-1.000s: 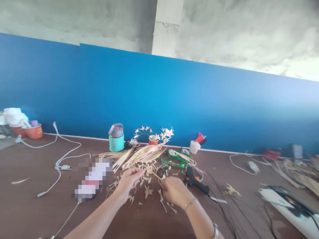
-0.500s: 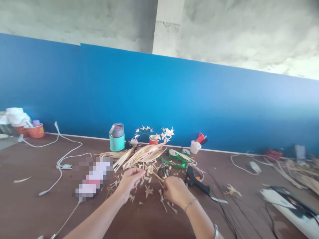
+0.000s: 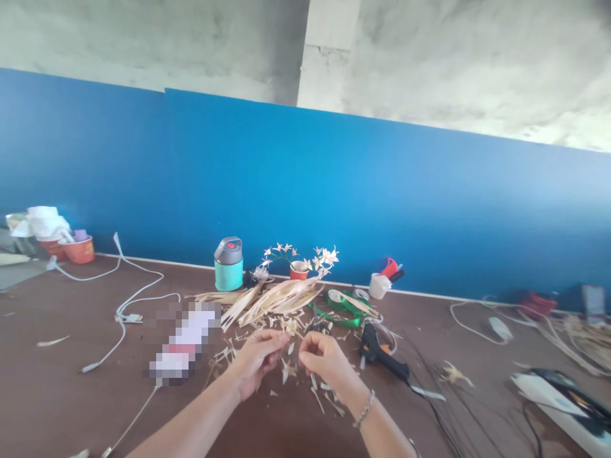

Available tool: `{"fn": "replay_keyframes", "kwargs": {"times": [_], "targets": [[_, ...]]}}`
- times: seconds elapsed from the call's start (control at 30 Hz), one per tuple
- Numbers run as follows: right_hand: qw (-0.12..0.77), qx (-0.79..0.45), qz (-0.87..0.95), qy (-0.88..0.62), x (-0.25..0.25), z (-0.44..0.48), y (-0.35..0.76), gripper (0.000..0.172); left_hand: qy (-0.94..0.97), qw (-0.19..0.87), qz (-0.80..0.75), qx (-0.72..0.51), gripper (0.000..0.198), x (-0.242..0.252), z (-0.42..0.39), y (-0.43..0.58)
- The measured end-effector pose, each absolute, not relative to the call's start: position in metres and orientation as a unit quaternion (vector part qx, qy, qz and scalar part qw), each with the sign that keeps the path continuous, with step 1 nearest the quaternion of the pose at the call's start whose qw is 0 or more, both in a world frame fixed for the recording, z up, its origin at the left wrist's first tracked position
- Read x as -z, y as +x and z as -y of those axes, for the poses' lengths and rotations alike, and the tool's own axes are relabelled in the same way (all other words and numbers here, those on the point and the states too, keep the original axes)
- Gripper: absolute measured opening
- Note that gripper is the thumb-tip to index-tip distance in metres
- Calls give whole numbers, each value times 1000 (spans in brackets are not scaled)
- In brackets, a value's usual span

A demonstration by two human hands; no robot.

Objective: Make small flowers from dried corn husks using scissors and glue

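Observation:
Near the middle of the table, my left hand (image 3: 260, 359) pinches with thumb and forefinger around a small pale piece that blurs into the scraps behind it. Just to its right, my right hand (image 3: 322, 359) has its fingers curled together; what they grip is too small to name. Beyond both hands lies a pile of dried husk strips (image 3: 281, 299). A star-shaped husk flower (image 3: 287, 371) rests between the hands. Dark scissors (image 3: 319, 326) lie partly hidden behind my right hand. Pale flowers (image 3: 326, 258) rise from a red cup (image 3: 299, 273) at the back.
A turquoise flask (image 3: 229, 273) stands behind the pile. Green ribbon (image 3: 346, 312), a white cup of pens (image 3: 379, 285) and a black glue gun (image 3: 382, 356) are to the right. White cables (image 3: 121, 305) and a blurred-out object (image 3: 184, 346) are on the left, a power strip (image 3: 558, 407) far right.
My right hand has turned, and its fingers are now raised close to my left fingertips. The light stick seen between the hands earlier no longer shows clearly. The view has shifted slightly.

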State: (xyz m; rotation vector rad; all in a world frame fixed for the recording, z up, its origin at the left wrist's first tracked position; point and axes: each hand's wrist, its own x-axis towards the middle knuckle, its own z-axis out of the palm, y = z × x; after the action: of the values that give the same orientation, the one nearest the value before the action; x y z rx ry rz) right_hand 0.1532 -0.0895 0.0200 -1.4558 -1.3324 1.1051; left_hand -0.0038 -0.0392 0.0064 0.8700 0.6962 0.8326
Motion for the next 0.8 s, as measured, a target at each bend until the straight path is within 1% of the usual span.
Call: {"fn": "replay_keyframes", "kwargs": {"times": [0.1, 0.2, 0.6, 0.8], "targets": [[420, -506, 503, -561, -18, 92, 145, 6, 396, 777, -306, -380, 31, -9, 43, -3], [417, -531, 495, -548, -17, 93, 141, 6, 399, 781, -303, -373, 30, -10, 45, -4], [410, -544, 491, -542, -15, 93, 139, 2, 392, 805, -275, -349, 28, -7, 46, -3], [406, -531, 506, -544, -14, 92, 137, 3, 394, 808, -267, -348, 28, -7, 46, -3]]}}
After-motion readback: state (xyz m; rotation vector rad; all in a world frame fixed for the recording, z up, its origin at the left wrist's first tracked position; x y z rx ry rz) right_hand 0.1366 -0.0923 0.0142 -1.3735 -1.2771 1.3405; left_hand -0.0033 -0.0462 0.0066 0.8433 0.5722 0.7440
